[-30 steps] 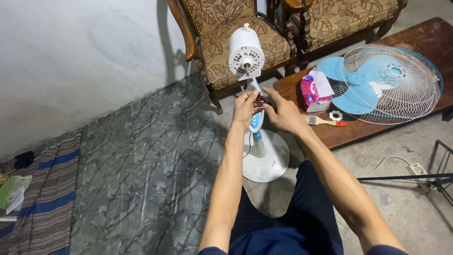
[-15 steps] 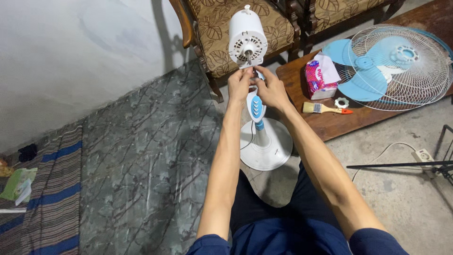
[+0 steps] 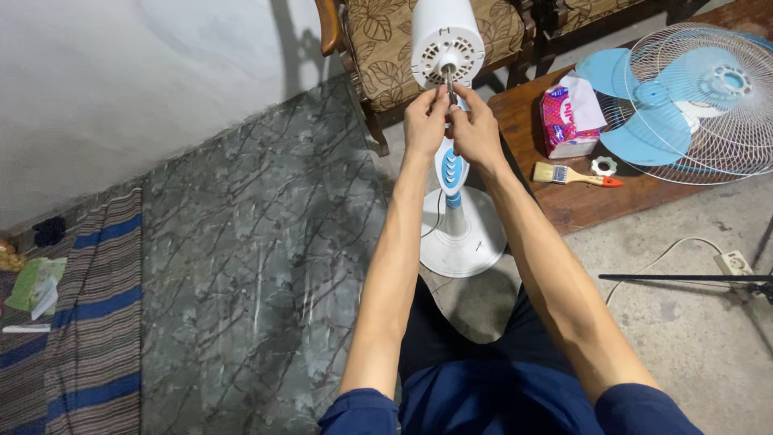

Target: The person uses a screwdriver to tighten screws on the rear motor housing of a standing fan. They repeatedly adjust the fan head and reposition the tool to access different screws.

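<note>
A white stand fan with its grille and blade taken off stands in front of me; its motor housing faces me with the bare metal shaft sticking out. My left hand and my right hand are raised together at the shaft, fingertips pinched around it. What lies between the fingers besides the shaft I cannot make out. Below the hands are the blue control panel and the round white base.
A low wooden table at the right bears a blue fan blade, a white wire grille, a paintbrush, a white ring nut and a tissue pack. A patterned armchair stands behind. A power strip lies on the floor.
Both hands rose from the fan's neck to the motor shaft. The view moved closer and tilted, so the fan head sits higher in the picture.
</note>
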